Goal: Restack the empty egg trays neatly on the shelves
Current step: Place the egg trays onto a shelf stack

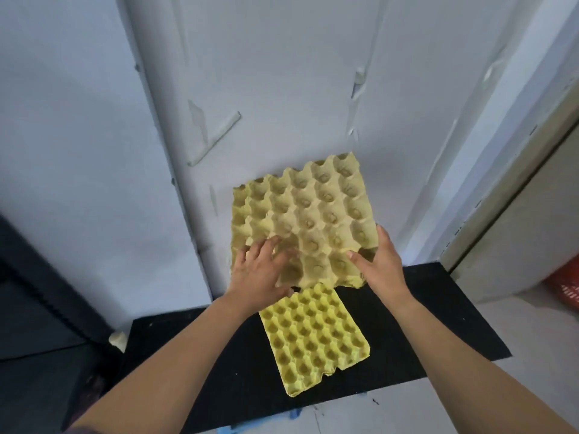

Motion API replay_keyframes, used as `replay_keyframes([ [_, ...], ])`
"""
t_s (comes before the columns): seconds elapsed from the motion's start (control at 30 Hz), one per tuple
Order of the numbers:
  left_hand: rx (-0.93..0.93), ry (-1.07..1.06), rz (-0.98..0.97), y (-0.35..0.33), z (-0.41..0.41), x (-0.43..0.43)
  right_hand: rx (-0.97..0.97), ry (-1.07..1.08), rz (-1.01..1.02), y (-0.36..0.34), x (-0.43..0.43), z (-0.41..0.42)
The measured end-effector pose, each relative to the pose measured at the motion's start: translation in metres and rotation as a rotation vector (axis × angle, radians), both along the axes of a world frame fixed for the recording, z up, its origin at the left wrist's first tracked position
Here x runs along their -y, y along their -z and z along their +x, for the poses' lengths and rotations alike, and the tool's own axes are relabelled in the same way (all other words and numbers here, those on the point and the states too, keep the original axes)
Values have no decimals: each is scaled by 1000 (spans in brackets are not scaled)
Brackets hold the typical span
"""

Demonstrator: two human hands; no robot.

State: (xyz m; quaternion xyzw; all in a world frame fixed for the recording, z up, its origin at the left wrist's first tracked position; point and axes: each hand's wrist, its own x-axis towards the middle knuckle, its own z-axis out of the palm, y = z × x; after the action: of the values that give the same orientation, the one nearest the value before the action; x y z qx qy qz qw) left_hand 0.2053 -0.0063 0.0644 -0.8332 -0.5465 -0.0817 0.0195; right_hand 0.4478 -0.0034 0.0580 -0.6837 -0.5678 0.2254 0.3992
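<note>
I hold a yellow-brown egg tray [316, 214] up in the air, tilted toward the white wall, cups facing me. My left hand [260, 270] lies on its lower left part with fingers spread over the cups. My right hand [382, 264] grips the tray's lower right edge, thumb on the face and fingers behind. Below it, a brighter yellow egg tray [313, 336] lies flat on a black surface [423, 324], its far end hidden by the held tray.
A white wall [282, 89] with peeling tape strips stands right behind the black surface. A dark rack [37, 292] is at the left. At the right are a beige panel [517, 230] and a red object [567, 286] on the floor.
</note>
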Motion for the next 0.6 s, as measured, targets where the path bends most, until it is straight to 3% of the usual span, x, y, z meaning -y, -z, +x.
replay_keyframes([
  [0.27, 46, -110, 42, -47, -41, 53, -37, -50, 136, -45, 39, -44],
  [0.6, 29, -159, 266, -108, -101, 182, -111, -197, 292, -104, 142, -105],
])
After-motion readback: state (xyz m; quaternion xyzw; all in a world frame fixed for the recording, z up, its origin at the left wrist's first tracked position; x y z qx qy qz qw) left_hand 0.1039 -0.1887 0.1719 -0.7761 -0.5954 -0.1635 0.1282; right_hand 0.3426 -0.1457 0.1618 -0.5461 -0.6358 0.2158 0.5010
